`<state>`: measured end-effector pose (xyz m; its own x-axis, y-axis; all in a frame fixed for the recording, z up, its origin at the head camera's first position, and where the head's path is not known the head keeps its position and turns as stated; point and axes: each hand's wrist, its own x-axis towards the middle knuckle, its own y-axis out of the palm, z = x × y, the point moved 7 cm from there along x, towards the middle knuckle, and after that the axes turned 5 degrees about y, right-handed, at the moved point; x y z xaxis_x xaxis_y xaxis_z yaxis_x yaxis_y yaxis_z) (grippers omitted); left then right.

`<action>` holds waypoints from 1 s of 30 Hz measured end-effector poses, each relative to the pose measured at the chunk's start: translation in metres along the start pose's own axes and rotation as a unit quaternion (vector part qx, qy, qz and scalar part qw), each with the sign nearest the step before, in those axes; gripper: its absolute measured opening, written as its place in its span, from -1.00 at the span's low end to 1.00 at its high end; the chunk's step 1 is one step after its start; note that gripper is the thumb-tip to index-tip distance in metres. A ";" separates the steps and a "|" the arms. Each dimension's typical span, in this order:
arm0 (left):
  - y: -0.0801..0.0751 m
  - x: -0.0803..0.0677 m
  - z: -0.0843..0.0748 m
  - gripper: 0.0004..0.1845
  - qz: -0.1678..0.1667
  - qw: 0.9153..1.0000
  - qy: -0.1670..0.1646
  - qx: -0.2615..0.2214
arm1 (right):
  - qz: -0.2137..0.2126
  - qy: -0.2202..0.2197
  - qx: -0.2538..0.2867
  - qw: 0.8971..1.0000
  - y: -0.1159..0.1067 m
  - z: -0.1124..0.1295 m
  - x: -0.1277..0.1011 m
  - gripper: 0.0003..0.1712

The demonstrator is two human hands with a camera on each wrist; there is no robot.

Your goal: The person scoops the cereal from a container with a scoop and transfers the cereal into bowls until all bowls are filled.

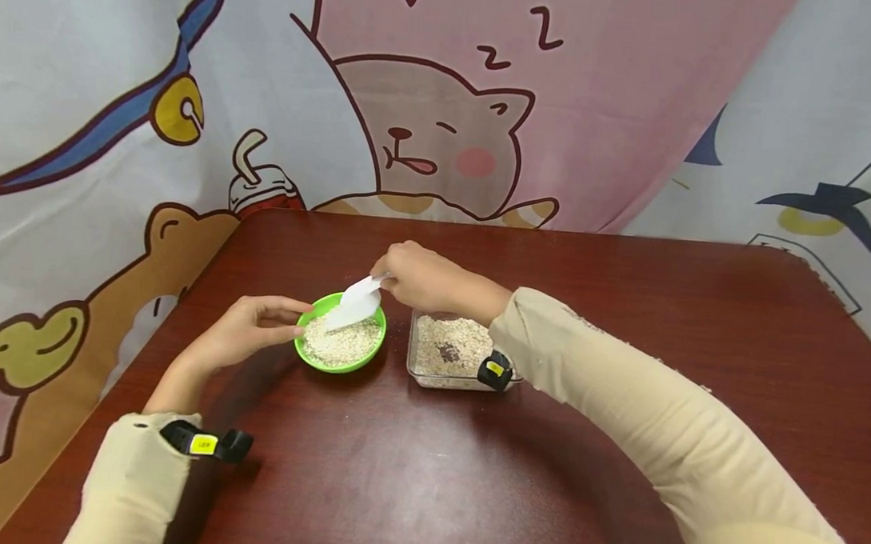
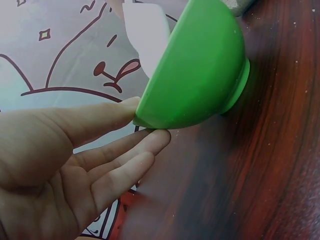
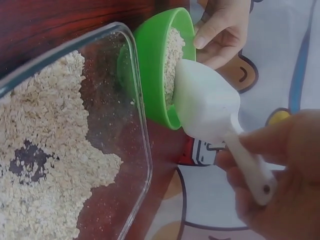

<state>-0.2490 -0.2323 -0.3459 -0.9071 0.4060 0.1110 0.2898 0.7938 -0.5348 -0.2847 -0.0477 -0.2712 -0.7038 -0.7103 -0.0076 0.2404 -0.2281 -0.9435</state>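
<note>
White scoop [image 1: 355,301] pinched in right fingers [image 1: 388,274] over green bowl [image 1: 310,360], left fingers [image 1: 290,307] straight against it.

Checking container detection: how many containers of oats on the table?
2. A green bowl sits at the left hand, under the white scoop the right hand holds. A clear dish stands beside it. None seems hidden.

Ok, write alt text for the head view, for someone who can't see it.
A right hand holds a white scoop tipped over a green bowl of oats, while the left hand touches the bowl's rim. A clear container of oats sits beside the bowl on a dark red table.
</note>
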 end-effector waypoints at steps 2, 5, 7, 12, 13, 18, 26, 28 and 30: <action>0.000 0.000 -0.002 -0.63 -0.003 1.000 0.008 0.001 | -0.002 0.003 -0.012 1.000 -0.002 0.000 -0.002 -0.70; 0.000 0.000 -0.002 -0.64 -0.005 1.000 0.011 0.002 | -0.003 0.011 -0.026 1.000 -0.006 -0.001 -0.004 -0.71; 0.000 0.000 -0.002 -0.63 -0.003 1.000 0.009 0.004 | -0.004 0.011 -0.036 0.999 -0.008 -0.001 -0.004 -0.71; 0.000 0.001 0.001 -0.62 0.004 1.000 -0.003 0.006 | -0.009 -0.001 -0.067 0.998 -0.016 0.002 -0.006 -0.70; 0.000 0.001 0.002 -0.62 0.005 1.000 -0.004 0.006 | -0.010 -0.003 -0.072 0.997 -0.018 0.002 -0.007 -0.69; 0.000 0.001 -0.001 -0.62 0.005 1.000 0.001 0.007 | -0.020 -0.030 -0.096 0.995 -0.025 0.006 -0.010 -0.68; 0.000 0.001 -0.002 -0.62 0.005 1.000 0.004 0.008 | -0.066 -0.082 -0.128 0.986 -0.032 0.011 -0.018 -0.63; 0.000 0.000 -0.003 -0.62 0.005 1.000 0.005 0.006 | -0.078 -0.086 -0.128 0.985 -0.033 0.011 -0.020 -0.63; 0.000 0.000 -0.004 -0.62 0.001 1.000 0.006 0.007 | -0.090 -0.090 -0.129 0.983 -0.035 0.010 -0.023 -0.64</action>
<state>-0.2481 -0.2306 -0.3429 -0.9032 0.4123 0.1197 0.2865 0.7865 -0.5472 -0.2708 -0.0300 -0.2345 -0.5845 -0.7854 0.2036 -0.0715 -0.2001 -0.9772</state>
